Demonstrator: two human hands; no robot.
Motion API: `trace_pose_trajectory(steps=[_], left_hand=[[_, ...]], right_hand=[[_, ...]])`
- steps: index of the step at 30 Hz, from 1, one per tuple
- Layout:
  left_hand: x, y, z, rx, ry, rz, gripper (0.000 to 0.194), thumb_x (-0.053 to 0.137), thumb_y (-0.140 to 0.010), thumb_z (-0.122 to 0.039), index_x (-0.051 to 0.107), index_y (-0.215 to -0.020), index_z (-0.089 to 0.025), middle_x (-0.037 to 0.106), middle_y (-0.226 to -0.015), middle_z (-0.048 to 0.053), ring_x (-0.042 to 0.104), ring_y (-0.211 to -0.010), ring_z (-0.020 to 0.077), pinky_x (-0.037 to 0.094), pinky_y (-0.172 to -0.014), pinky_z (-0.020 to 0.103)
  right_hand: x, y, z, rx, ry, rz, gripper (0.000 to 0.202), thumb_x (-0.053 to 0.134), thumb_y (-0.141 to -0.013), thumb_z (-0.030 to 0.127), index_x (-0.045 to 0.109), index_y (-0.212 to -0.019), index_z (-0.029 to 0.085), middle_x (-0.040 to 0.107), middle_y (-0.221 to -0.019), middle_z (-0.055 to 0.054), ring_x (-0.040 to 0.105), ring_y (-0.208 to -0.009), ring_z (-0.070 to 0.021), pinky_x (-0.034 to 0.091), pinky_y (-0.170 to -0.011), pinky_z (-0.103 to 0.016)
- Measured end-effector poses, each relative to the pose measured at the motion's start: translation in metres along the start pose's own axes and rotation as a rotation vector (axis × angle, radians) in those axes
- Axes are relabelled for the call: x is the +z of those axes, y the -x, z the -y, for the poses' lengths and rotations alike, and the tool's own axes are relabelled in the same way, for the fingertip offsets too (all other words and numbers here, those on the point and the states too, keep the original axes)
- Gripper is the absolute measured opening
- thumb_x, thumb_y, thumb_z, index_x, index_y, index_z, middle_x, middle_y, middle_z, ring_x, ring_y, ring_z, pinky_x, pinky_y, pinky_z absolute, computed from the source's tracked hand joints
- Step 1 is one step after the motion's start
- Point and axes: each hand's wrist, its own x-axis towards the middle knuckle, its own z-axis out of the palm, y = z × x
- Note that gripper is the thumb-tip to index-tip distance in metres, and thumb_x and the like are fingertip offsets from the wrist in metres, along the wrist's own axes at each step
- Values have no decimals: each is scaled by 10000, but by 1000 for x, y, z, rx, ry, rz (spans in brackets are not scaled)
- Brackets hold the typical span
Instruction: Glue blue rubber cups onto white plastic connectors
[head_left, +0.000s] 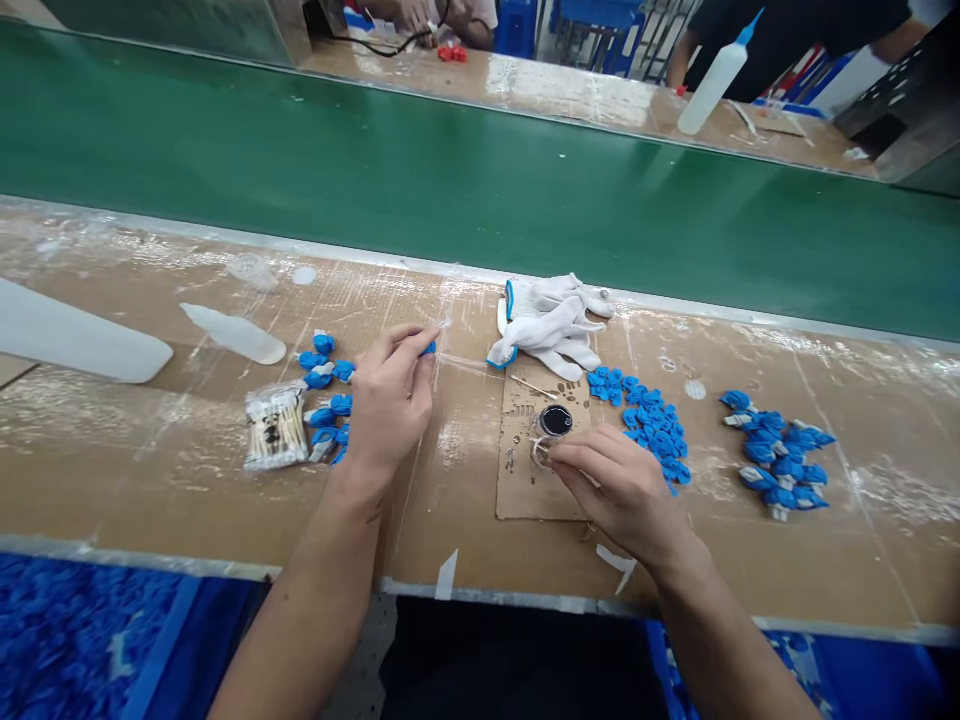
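My left hand (391,402) is closed in a pinch on a small blue plastic piece (428,348), mostly hidden by the fingers. Over a cardboard sheet (517,495), my right hand (619,490) pinches what looks like a cotton swab (543,452), its tip at a small clear cup (537,456). Touching that cup is a round pot of black liquid (556,420). Another swab (534,386) lies on the cardboard behind it. Loose flat blue pieces (654,425) are heaped beyond my right hand. A bag of cotton swabs (275,428) sits left of my left hand.
Blue pieces with whitish parts lie in a right group (780,455) and a left group (321,372). White gloves (551,325) rest behind the cardboard. Squeeze bottles (236,333) lie at left. A green belt (450,165) crosses behind; other people sit beyond. Blue bins (75,630) stand below the edge.
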Motion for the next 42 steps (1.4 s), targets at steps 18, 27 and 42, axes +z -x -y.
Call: trace_pose_trajectory(steps=[18,27,42], left_hand=[[20,18,-35,-200,807,73,344,897,-699,-110,757,-1005,-184,807,-1004,64,765,-990,190,627,-917,290],[24,20,-38,-384,1035,209,270,681,-972,-422,692,-1171,-239,792,-899,41,715,-717,128,597,-667,256],[20,15,-35,-545,988,230,308,735,-911,-340,652,-1184,-223,692,-804,-12,678,-633,109,574,-624,241]], right_hand=[[-15,4,-9,266,-313,-229,203,709,-826,34,662,-855,229,689,-744,11,641,-679,-152,503,-596,-298],[-27,-4,-13,254,-439,-395,218,727,-802,22,683,-842,232,671,-705,15,646,-679,-156,523,-608,-298],[-4,6,-21,543,-574,-393,119,787,-800,184,674,-770,209,703,-712,-2,632,-590,-131,518,-509,-248]])
